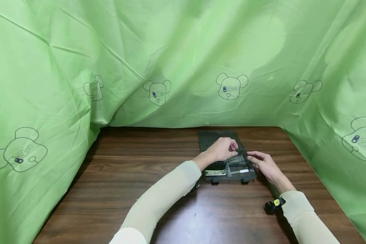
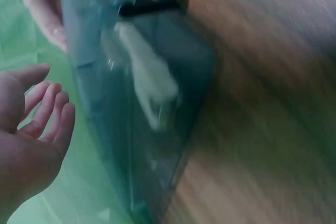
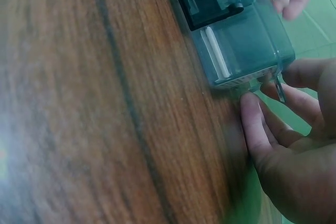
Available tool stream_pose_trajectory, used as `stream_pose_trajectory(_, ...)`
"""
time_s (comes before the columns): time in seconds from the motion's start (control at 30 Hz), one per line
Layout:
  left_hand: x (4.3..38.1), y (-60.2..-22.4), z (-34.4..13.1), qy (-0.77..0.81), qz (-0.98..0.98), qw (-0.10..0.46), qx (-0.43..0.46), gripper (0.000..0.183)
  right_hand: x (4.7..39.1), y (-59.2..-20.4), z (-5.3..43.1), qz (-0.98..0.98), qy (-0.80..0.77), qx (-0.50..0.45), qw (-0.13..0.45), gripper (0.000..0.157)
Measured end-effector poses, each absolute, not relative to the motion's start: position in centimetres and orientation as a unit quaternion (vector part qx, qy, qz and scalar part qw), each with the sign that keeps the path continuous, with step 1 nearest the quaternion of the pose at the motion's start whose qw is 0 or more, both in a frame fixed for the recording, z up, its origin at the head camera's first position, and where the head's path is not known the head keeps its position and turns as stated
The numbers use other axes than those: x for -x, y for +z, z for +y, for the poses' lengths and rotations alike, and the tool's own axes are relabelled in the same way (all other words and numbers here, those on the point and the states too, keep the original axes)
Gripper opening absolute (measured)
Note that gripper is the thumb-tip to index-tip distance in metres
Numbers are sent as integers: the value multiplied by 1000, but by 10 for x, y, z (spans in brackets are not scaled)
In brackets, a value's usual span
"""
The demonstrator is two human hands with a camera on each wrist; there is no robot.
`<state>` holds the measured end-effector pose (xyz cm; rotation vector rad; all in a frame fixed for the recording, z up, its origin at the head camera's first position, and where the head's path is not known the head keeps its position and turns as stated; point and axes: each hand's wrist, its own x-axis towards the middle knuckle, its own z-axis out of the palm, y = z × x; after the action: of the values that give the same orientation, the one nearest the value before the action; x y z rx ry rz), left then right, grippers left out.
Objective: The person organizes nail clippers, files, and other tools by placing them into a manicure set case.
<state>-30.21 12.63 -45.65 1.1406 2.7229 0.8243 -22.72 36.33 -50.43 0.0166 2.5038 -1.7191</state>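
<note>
A smoky clear plastic compartment box [image 1: 251,176] lies on the table, its lid [image 1: 205,138] laid back behind it. A pale metal tool shaped like a nail clipper [image 1: 215,173] rests in the front left compartment. Beside it, past a divider, lies a thin item with a white end [image 1: 244,171]. Over the back of the box is my left hand [image 1: 222,149], fingers loosely bent, with nothing between them in the left wrist view. My right hand [image 3: 294,124] grips the right end of the box, thumb low and fingers at the corner.
Two black latches [image 1: 215,182] project from the box's front edge. The brown wooden table [image 1: 134,176] extends left and forward of it. A green curtain [image 1: 183,51] with printed bear heads closes off the back and sides.
</note>
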Motion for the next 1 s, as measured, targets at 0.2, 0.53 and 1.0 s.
stream_pose_trajectory(0.2, 305, -445, 82, 259, 876, 44, -404, 25, 228, -505, 364, 825, -563, -5, 51, 49)
stream_pose_trajectory(0.53, 298, -455, -2, 234, 894, 56, -377, 31, 228, -507, 365, 830, -555, -2, 47, 49)
stream_pose_trajectory(1.0, 279, -471, -78, 236, 908, 67, -339, 25, 229, -509, 367, 832, -553, -3, 50, 49)
